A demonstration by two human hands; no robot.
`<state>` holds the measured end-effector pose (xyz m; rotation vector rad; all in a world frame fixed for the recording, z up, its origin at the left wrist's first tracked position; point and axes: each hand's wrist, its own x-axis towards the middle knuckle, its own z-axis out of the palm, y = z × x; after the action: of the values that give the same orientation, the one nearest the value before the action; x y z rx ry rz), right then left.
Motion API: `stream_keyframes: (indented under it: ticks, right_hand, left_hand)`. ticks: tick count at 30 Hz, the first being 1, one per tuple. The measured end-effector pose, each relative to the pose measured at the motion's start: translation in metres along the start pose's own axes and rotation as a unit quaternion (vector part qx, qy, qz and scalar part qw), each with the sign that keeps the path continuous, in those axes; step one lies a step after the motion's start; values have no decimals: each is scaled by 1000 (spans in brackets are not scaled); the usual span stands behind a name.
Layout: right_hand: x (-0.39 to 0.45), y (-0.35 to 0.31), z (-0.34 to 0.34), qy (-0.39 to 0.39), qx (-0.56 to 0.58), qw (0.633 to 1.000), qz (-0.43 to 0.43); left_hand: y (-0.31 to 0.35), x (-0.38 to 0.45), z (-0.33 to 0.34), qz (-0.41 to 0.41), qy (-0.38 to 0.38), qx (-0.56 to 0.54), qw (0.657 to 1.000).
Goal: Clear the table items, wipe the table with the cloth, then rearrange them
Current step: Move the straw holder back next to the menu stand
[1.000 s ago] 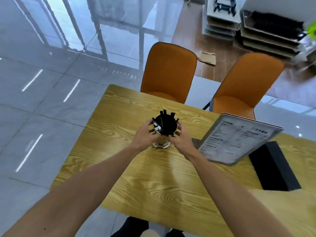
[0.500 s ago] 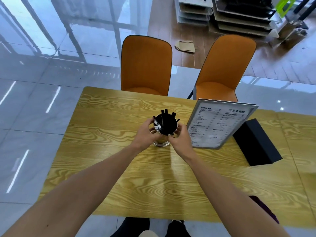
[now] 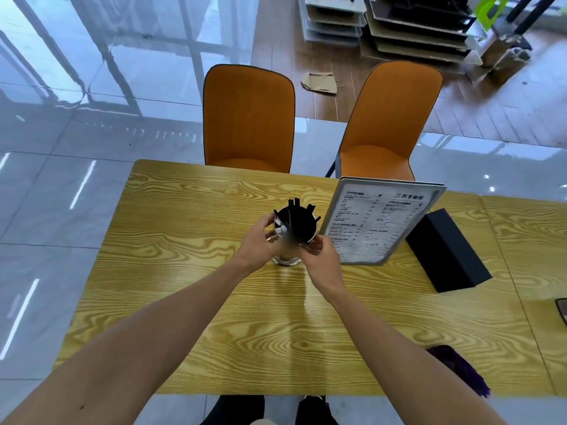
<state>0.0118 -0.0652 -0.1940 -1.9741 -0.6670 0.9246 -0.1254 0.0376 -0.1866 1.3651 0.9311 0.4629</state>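
Yellow wood-grain table (image 3: 190, 302) spreads beneath both forearms, its near edge at the person's feet. Beyond the hands, past the far edge, stand two orange chairs (image 3: 248, 118). Just right of the right hand a menu board (image 3: 380, 222) stands tilted on the tabletop, and farther right, close behind the menu's lower corner, lies a black box (image 3: 445, 256). Well back toward the person from the right hand, at the near edge, sits a purple cloth (image 3: 460, 372). Between the hands stands a metal cup (image 3: 288, 259) filled with black sticks (image 3: 296, 222), its base on the table. The left hand (image 3: 257, 246) wraps its side, and the right hand (image 3: 322, 259) pinches it near the rim.
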Motion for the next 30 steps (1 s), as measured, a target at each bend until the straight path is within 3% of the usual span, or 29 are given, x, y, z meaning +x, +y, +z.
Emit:
stream_keyframes:
  ticks: [9, 14, 21, 26, 30]
  right_hand:
    - [0, 4, -3, -3, -16, 1000, 1]
    - [4, 11, -16, 11, -38, 999, -2]
    - [8, 33, -57, 30, -59, 998, 12]
    - [8, 45, -97, 47, -79, 996, 9]
    - [8, 52, -136, 66, -104, 992, -5]
  left_hand:
    - [-5, -3, 0, -22, 3, 46, 999]
    - [-20, -10, 10, -118, 19, 130, 984]
    - [-42, -14, 43, -210, -54, 192, 957]
    - [-28, -7, 91, -186, -111, 247, 945]
    - [-6, 0, 138, -127, -99, 253, 954]
